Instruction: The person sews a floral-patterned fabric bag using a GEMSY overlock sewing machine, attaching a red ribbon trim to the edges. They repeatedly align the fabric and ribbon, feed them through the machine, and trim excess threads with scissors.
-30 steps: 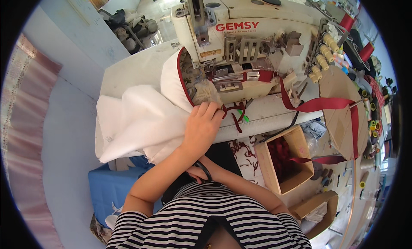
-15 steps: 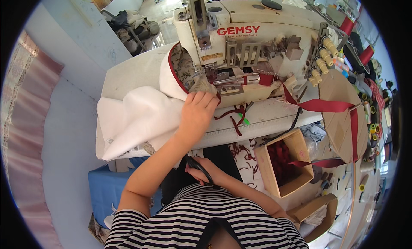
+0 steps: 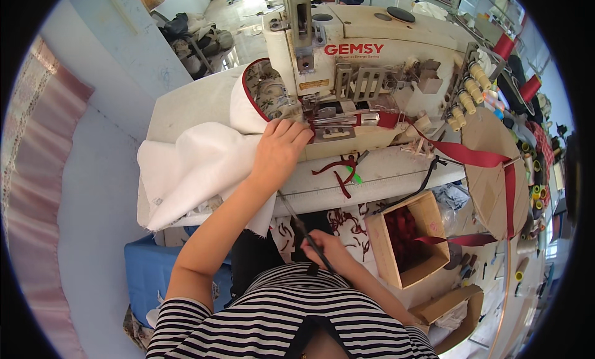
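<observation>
White fabric with a dark red bound edge and a leaf-printed inner side lies on the bed of the sewing machine. My left hand is closed on its bound edge, right beside the needle area, with the fingertips partly hidden in the cloth. Below the table's front edge, my right hand grips a pair of scissors by the black handles. The blades point up and to the left, towards the hanging cloth. Dark red binding tape runs from a cardboard reel into the machine's folder.
Short dark red trimmings lie on the table by a green object. A wooden box with red tape inside stands at the right, above a cardboard box. Blue cloth hangs at the lower left.
My right hand has moved a little to the right and turned the scissors, so their blades now show. My left hand stays on the fabric's edge. The whole view has shifted slightly.
</observation>
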The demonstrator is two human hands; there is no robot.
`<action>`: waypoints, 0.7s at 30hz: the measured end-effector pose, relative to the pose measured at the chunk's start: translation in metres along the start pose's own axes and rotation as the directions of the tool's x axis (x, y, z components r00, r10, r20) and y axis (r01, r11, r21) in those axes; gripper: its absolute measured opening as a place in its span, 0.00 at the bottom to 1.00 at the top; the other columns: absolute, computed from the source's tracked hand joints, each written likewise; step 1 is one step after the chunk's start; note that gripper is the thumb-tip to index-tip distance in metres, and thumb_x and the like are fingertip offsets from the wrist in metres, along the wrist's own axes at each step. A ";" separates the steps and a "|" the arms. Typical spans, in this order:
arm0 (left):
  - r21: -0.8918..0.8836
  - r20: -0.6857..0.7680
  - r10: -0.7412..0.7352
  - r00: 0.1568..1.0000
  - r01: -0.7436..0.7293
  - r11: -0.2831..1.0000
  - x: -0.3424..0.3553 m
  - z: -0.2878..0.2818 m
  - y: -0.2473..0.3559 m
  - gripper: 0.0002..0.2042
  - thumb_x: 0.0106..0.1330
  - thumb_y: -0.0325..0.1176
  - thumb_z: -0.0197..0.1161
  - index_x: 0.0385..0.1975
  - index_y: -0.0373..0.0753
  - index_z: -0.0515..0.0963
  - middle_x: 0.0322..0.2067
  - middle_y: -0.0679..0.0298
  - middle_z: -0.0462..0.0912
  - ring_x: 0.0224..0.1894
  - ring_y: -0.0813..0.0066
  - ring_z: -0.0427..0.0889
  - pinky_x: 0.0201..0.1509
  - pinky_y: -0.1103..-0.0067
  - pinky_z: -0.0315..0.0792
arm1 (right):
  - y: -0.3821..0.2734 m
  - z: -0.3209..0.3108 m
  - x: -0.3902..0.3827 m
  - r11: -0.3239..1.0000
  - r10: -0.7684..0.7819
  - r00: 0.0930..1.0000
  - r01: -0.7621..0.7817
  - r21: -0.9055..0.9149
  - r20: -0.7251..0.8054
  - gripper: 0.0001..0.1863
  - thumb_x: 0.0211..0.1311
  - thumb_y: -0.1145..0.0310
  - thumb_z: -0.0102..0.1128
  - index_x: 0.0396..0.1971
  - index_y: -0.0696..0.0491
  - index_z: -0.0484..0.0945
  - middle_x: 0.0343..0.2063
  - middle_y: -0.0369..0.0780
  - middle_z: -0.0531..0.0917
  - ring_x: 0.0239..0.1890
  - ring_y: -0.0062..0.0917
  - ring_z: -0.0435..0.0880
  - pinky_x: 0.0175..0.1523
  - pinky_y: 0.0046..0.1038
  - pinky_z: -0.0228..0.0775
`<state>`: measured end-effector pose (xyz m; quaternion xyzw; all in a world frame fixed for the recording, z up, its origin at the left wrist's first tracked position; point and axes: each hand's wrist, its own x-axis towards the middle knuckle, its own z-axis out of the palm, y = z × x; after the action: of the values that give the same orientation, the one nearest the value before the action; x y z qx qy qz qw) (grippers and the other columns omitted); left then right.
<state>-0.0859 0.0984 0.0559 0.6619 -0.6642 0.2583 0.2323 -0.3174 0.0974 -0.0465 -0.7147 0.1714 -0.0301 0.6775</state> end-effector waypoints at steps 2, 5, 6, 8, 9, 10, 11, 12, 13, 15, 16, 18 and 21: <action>-0.016 -0.011 -0.006 1.000 0.005 1.000 -0.002 0.002 -0.001 0.13 0.47 0.25 0.57 0.35 0.38 0.75 0.38 0.67 0.78 0.44 0.68 0.73 0.51 0.74 0.65 | 0.005 -0.016 -0.014 0.981 -0.073 0.984 0.041 -0.192 -0.162 0.14 0.51 0.66 0.63 0.36 0.54 0.72 0.18 0.40 0.78 0.20 0.26 0.79 0.27 0.26 0.69; -0.033 -0.010 -0.026 1.000 0.025 0.999 -0.005 0.002 -0.001 0.13 0.46 0.25 0.59 0.35 0.38 0.75 0.39 0.67 0.77 0.45 0.68 0.73 0.51 0.73 0.65 | 0.000 -0.039 -0.022 0.908 -0.136 0.920 -0.033 -0.417 -0.368 0.17 0.46 0.64 0.66 0.37 0.52 0.73 0.21 0.44 0.80 0.24 0.38 0.81 0.29 0.33 0.71; -0.033 -0.001 -0.040 0.999 0.040 0.999 -0.008 -0.001 -0.001 0.13 0.46 0.24 0.59 0.35 0.38 0.75 0.39 0.67 0.77 0.45 0.68 0.73 0.51 0.73 0.65 | -0.018 -0.045 -0.019 0.869 -0.145 0.896 -0.088 -0.487 -0.420 0.17 0.47 0.64 0.65 0.36 0.51 0.73 0.21 0.45 0.80 0.24 0.40 0.81 0.29 0.34 0.71; -0.085 -0.010 -0.049 0.999 0.048 0.995 -0.007 -0.001 0.001 0.12 0.48 0.25 0.61 0.35 0.38 0.75 0.39 0.66 0.77 0.45 0.67 0.72 0.50 0.73 0.66 | -0.046 -0.057 -0.009 0.739 -0.191 0.857 -0.195 -0.644 -0.479 0.15 0.48 0.62 0.65 0.34 0.51 0.73 0.19 0.46 0.80 0.24 0.43 0.80 0.31 0.38 0.71; -0.125 -0.025 -0.051 0.998 0.048 0.991 -0.008 -0.001 0.002 0.12 0.49 0.25 0.61 0.35 0.38 0.75 0.39 0.66 0.77 0.45 0.67 0.73 0.50 0.73 0.67 | -0.056 -0.062 -0.004 0.713 -0.232 0.853 -0.177 -0.679 -0.467 0.16 0.49 0.60 0.64 0.34 0.51 0.72 0.18 0.45 0.79 0.24 0.44 0.80 0.32 0.41 0.71; -0.165 -0.042 -0.051 0.998 0.044 0.985 -0.007 -0.001 0.001 0.11 0.51 0.25 0.62 0.35 0.37 0.76 0.39 0.65 0.77 0.45 0.66 0.73 0.49 0.73 0.67 | -0.055 -0.070 0.004 0.642 -0.264 0.848 -0.202 -0.740 -0.460 0.17 0.49 0.60 0.64 0.35 0.52 0.71 0.18 0.44 0.80 0.24 0.43 0.81 0.32 0.40 0.71; -0.211 -0.050 -0.071 0.996 0.059 0.976 -0.007 -0.002 0.003 0.10 0.52 0.26 0.61 0.35 0.37 0.76 0.39 0.65 0.77 0.44 0.65 0.73 0.48 0.72 0.68 | -0.057 -0.075 0.007 0.622 -0.304 0.839 -0.183 -0.761 -0.450 0.17 0.49 0.60 0.64 0.35 0.52 0.70 0.19 0.44 0.80 0.24 0.42 0.81 0.31 0.40 0.71; -0.258 -0.057 -0.090 0.994 0.072 0.963 -0.007 -0.003 0.005 0.08 0.54 0.26 0.60 0.35 0.36 0.76 0.39 0.64 0.77 0.44 0.64 0.74 0.47 0.72 0.68 | -0.063 -0.078 0.010 0.601 -0.343 0.830 -0.166 -0.782 -0.440 0.18 0.48 0.61 0.64 0.35 0.53 0.69 0.19 0.43 0.81 0.24 0.42 0.81 0.31 0.39 0.71; -0.300 -0.057 -0.111 0.992 0.089 0.950 -0.008 -0.004 0.005 0.07 0.56 0.26 0.60 0.35 0.35 0.76 0.39 0.63 0.77 0.43 0.63 0.74 0.46 0.71 0.69 | -0.068 -0.080 0.016 0.562 -0.344 0.838 -0.176 -0.808 -0.423 0.18 0.48 0.61 0.64 0.35 0.53 0.69 0.19 0.43 0.81 0.24 0.42 0.81 0.31 0.39 0.71; -0.418 -0.023 -0.224 0.974 0.194 0.887 -0.009 -0.001 -0.001 0.06 0.58 0.27 0.58 0.34 0.34 0.76 0.38 0.60 0.77 0.40 0.61 0.75 0.44 0.71 0.70 | -0.077 -0.085 0.022 0.482 -0.342 0.853 -0.202 -0.853 -0.395 0.18 0.48 0.61 0.65 0.34 0.53 0.69 0.20 0.43 0.82 0.24 0.41 0.81 0.31 0.38 0.71; -0.475 -0.001 -0.279 0.960 0.245 0.845 -0.008 0.000 -0.005 0.06 0.59 0.27 0.57 0.34 0.33 0.76 0.38 0.59 0.77 0.38 0.59 0.76 0.43 0.71 0.70 | -0.078 -0.085 0.024 0.455 -0.336 0.860 -0.208 -0.866 -0.383 0.18 0.48 0.62 0.64 0.35 0.53 0.69 0.20 0.43 0.82 0.24 0.41 0.81 0.31 0.39 0.71; -0.497 0.039 -0.399 0.916 0.365 0.787 -0.002 0.001 -0.010 0.06 0.60 0.28 0.56 0.32 0.32 0.75 0.37 0.57 0.77 0.37 0.56 0.77 0.41 0.70 0.71 | -0.079 -0.087 0.027 0.400 -0.322 0.873 -0.227 -0.888 -0.367 0.17 0.47 0.63 0.63 0.36 0.51 0.69 0.20 0.43 0.81 0.24 0.41 0.81 0.31 0.39 0.71; -0.408 -0.003 -0.416 0.909 0.379 0.831 0.011 0.015 -0.038 0.07 0.61 0.30 0.56 0.30 0.31 0.75 0.36 0.54 0.78 0.37 0.54 0.77 0.40 0.68 0.71 | -0.088 -0.075 0.026 0.376 -0.266 0.911 -0.202 -0.904 -0.314 0.18 0.48 0.62 0.63 0.35 0.55 0.69 0.20 0.43 0.81 0.25 0.40 0.82 0.32 0.38 0.72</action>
<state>-0.0472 0.0810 0.0528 0.7116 -0.5389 0.0938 0.4409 -0.2957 0.0199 0.0410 -0.9488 0.2822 -0.0917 0.1083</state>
